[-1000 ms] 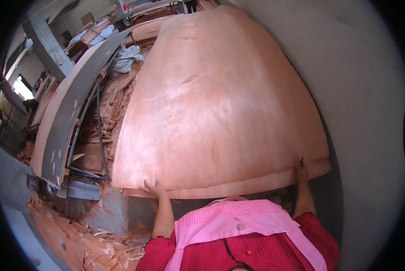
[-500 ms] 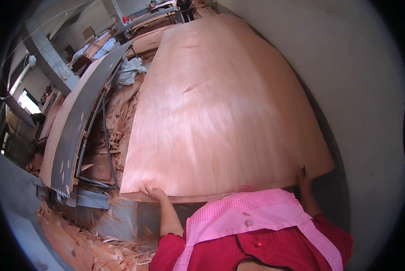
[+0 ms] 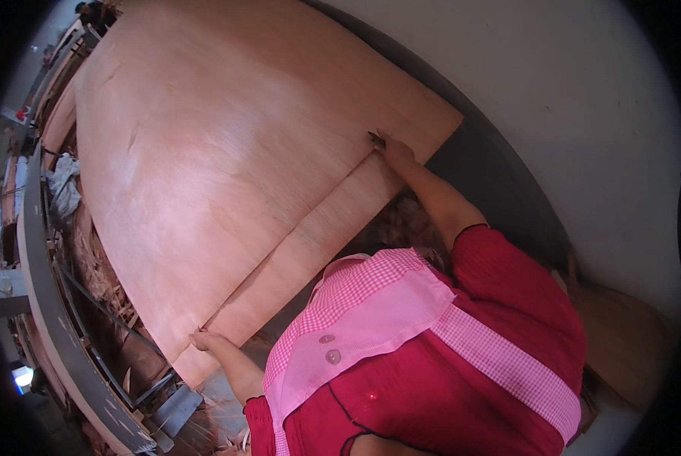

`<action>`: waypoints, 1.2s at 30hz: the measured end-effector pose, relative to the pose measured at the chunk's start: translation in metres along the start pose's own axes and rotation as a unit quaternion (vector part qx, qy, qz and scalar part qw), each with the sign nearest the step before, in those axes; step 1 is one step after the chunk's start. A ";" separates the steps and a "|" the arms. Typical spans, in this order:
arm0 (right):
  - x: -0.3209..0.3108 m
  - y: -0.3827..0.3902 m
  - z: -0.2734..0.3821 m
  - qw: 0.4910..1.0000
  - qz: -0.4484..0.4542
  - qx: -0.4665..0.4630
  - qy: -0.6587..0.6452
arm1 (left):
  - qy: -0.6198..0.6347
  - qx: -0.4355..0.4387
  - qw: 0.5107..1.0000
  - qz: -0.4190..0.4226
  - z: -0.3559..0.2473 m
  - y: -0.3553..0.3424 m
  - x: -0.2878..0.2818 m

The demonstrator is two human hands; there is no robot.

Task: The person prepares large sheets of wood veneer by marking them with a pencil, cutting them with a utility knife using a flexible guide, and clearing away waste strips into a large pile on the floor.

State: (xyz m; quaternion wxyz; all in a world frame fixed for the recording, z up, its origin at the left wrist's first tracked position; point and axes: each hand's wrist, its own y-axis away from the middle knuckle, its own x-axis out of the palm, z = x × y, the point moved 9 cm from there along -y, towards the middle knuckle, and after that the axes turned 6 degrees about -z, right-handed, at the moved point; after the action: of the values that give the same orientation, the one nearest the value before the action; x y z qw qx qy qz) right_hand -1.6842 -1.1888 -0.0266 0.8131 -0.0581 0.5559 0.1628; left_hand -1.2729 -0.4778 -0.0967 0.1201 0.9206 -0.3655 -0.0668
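A large pale-pink wood veneer sheet [image 3: 226, 137] lies over a second sheet, whose near strip [image 3: 295, 258] shows below the top one's edge. My left hand [image 3: 204, 340] pinches that edge at its lower left corner. Toward the other end of the same edge is my right hand [image 3: 390, 148], fingers closed round a small dark object [image 3: 376, 139] too small to identify, resting on the veneer. My pink checked apron and red sleeves fill the lower right.
A pale wall [image 3: 568, 99] runs along the right. On the left stand a long dark board [image 3: 55, 304] on a metal frame, veneer scraps [image 3: 105, 273] and white plastic sheeting [image 3: 65, 182]. A person in dark clothing [image 3: 90, 15] is at the far top left.
The view has swung sharply, so the sheet now slants. A wider strip of the underlying sheet shows along the near edge, and both hands sit on the upper sheet's edge.
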 end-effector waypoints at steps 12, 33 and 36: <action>-0.035 0.045 -0.001 0.996 -0.012 0.032 0.079 | -0.146 0.102 0.982 -0.059 -0.040 0.024 -0.042; -0.007 0.078 -0.046 0.987 0.042 0.028 0.149 | -0.050 0.053 0.996 -0.048 0.015 -0.001 -0.101; -0.009 0.078 -0.038 0.988 0.044 0.036 0.143 | -0.016 0.062 0.997 -0.045 0.015 0.002 -0.099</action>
State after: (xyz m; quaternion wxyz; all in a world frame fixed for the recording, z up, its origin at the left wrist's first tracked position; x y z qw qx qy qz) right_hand -1.7462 -1.1276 -0.0258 0.7186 -0.0270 0.6742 0.1684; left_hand -1.3490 -0.4142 -0.1070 0.0538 0.9406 -0.3292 -0.0637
